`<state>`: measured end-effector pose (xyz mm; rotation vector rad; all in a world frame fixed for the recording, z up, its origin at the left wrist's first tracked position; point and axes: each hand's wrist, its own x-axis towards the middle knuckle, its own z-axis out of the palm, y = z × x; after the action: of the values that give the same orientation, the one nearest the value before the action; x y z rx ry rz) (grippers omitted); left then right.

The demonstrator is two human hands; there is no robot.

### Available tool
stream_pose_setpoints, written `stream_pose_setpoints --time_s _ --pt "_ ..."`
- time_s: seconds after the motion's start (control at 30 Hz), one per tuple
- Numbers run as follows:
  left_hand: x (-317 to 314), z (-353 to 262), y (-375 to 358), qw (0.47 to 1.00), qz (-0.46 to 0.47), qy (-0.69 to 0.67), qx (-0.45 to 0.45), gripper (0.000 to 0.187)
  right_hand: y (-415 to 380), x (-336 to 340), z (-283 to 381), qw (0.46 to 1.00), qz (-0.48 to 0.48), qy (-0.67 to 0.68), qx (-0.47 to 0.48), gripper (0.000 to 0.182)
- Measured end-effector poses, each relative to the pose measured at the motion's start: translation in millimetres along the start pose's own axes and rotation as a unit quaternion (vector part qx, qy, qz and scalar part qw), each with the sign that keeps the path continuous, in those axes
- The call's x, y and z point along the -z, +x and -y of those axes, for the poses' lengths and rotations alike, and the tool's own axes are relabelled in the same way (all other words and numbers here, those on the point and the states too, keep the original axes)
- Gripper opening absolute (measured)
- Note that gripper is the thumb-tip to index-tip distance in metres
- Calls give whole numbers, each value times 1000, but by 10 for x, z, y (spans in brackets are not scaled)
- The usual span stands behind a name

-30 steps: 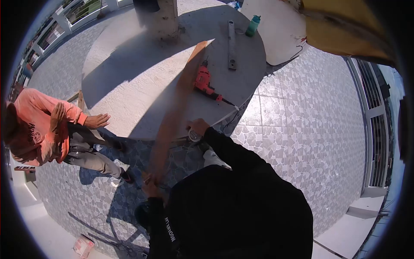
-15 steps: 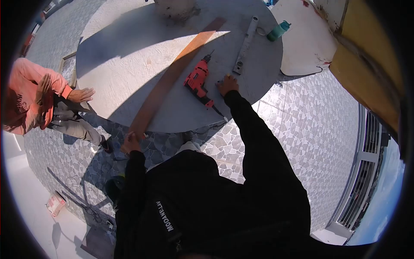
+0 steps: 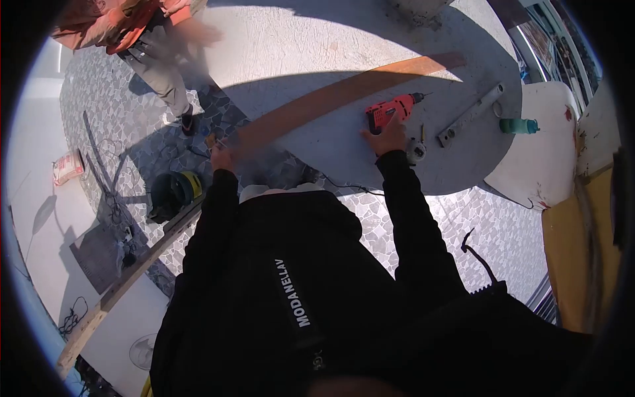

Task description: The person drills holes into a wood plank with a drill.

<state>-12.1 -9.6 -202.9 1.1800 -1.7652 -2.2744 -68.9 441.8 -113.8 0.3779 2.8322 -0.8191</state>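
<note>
A red power drill (image 3: 397, 108) lies on the round table, its bit pointing to the right. My right hand (image 3: 390, 139) is wrapped round the drill's handle. Just right of that hand is a tape measure (image 3: 417, 151) on the tabletop. A long brown wooden board (image 3: 324, 96) lies across the table, its near end sticking out past the edge. At that end is my left hand (image 3: 222, 157), its fingers closed; a small yellowish thing shows at the fingertips, too blurred to name.
A grey spirit level (image 3: 469, 116) and a teal bottle (image 3: 519, 126) are at the right of the round table (image 3: 278, 46). A person in an orange top (image 3: 106, 30) stands at the left, one hand blurred. A black-and-yellow bucket-like object (image 3: 173, 193) and a wooden beam (image 3: 132, 278) are lower left.
My right hand has gone from beside the level to the drill's handle, and the drill has turned. The tape measure now shows beside it. The whole view has swung round.
</note>
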Motion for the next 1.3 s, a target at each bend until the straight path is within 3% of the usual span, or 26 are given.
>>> stream_pose_setpoints --time_s 0.07,0.1,0.13,0.2,0.23,0.3,0.33,0.4,0.5,0.53,0.6,0.67,0.77,0.8,0.87,0.9,0.97,1.0,1.1,1.3 --pt "140 294 179 999 -29 -16 -16 32 -5 -279 86 978 -71 -179 -76 120" --pt "180 485 296 999 -40 -24 -29 24 -22 -266 231 979 -44 -145 -134 124" --pt "222 652 446 998 -46 -34 -29 24 -33 -310 262 980 -45 -151 -123 124" --pt "299 881 703 983 33 93 -157 12 -36 -471 181 970 -76 -180 -144 126" --pt "199 737 611 983 33 84 -157 12 -41 -480 158 969 -82 -185 -140 126" --pt "-109 239 295 991 -52 -18 121 27 -35 -424 145 969 -49 -197 -143 120" --pt "-49 399 457 991 -47 -27 122 27 -29 -364 187 967 -56 -204 -140 120" --pt "126 970 935 976 89 189 -60 44 -50 -237 283 957 -41 -241 -156 110" --pt "20 1127 1068 954 136 236 -129 44 -64 -59 316 941 -39 -309 -130 100" --pt "-48 799 773 955 140 225 -129 44 -45 2 320 927 -32 -351 -126 97" --pt "-244 -27 129 962 241 123 23 35 89 256 414 926 2 -365 -100 91" --pt "-209 3 182 951 271 144 38 29 10 421 661 920 50 -379 -83 85" --pt "-197 114 226 938 309 148 51 21 -198 705 1019 938 25 -344 -32 59" --pt "-192 160 211 940 313 128 50 18 -345 798 1149 936 28 -350 -40 59" --pt "-172 -11 115 933 315 142 100 21 -798 1051 1553 992 98 -84 -14 55" --pt "-171 -67 90 927 311 158 140 29 -1028 1077 1756 991 98 -87 -24 55" --pt "-161 169 227 921 331 147 143 29 -1491 912 2126 970 109 202 -81 52" --pt "-137 268 264 920 342 134 134 30 -1602 767 2150 963 115 240 -51 52" --pt "-113 132 149 931 319 121 129 32 -1892 451 2676 960 127 244 -56 56" --pt "-150 232 171 937 306 88 144 37 -1950 37 2730 965 133 227 5 59"
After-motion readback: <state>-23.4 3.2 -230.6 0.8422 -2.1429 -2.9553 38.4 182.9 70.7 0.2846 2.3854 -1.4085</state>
